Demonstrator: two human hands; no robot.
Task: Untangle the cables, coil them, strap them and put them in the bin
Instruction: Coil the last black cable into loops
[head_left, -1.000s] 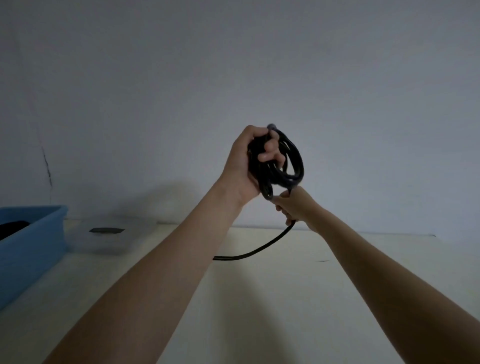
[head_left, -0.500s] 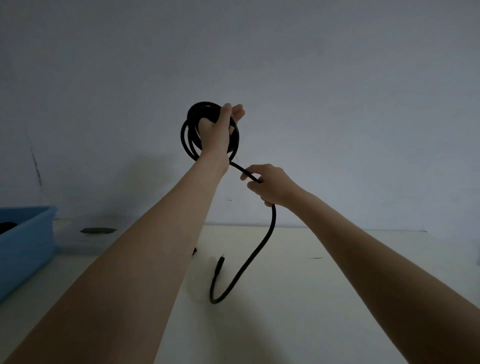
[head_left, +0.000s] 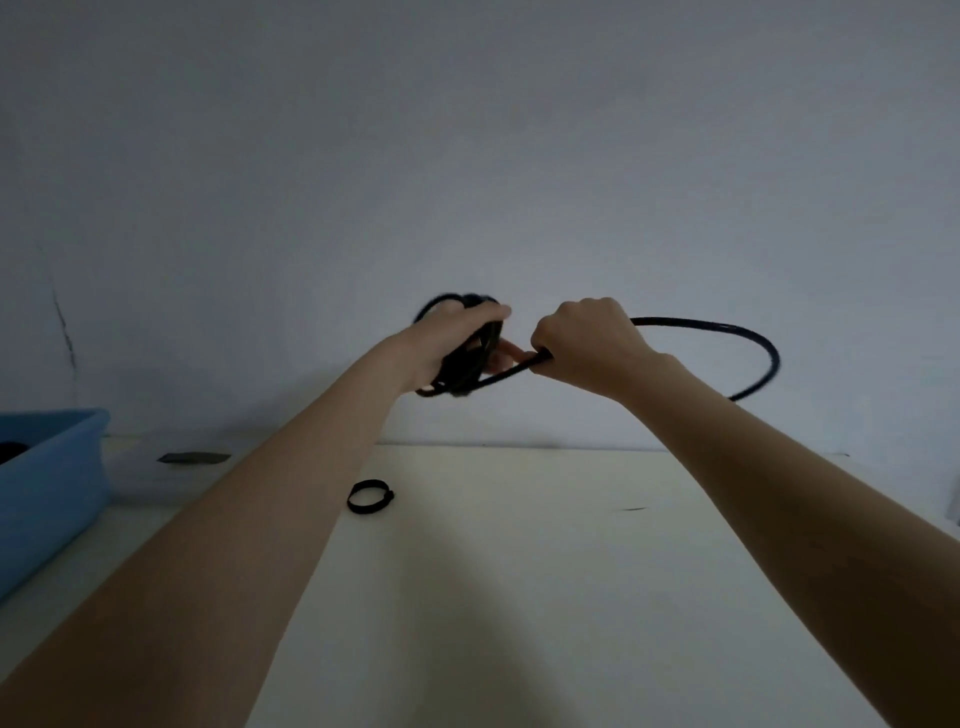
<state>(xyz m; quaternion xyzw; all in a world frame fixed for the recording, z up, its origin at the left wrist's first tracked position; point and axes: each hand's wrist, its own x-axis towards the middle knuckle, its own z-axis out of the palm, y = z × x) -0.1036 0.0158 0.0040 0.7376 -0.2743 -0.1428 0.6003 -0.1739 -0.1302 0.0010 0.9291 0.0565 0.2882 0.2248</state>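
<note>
Cable (head_left: 748, 340), black and thick, is held up in front of a plain grey wall, above the pale worktop (head_left: 545, 571). Most of it is wound into a bundle of loops (head_left: 462, 374), and the left hand (head_left: 447, 343) has its grip wrapped around that bundle, fingers curled over the top. Just beside it, the right hand (head_left: 587, 340) is closed in a fist-like grip around the free length, which swings out to the right in a wide arc and curves back down behind the right forearm.

Half a second ago the bundle was raised high and the loose tail hung down, its plug end resting on the worktop. Now both hands have come down and together, the tail has been lifted clear of the worktop, and the right hand is bringing it across to the bundle as another loop. That suggests the coiling is close to finished, with little slack left to gather.

Strap (head_left: 370, 496), a small black ring, now shows on the worktop below the hands, apart from them; it was not visible a moment ago. Strapping looks like the likely next step.

Bin (head_left: 57, 478), blue plastic, sits at the far left edge with something dark inside, too cut off to identify. A clear, low container (head_left: 156, 473) with a dark patch stands just beside it.

No brand, label or writing can be read anywhere.
</note>
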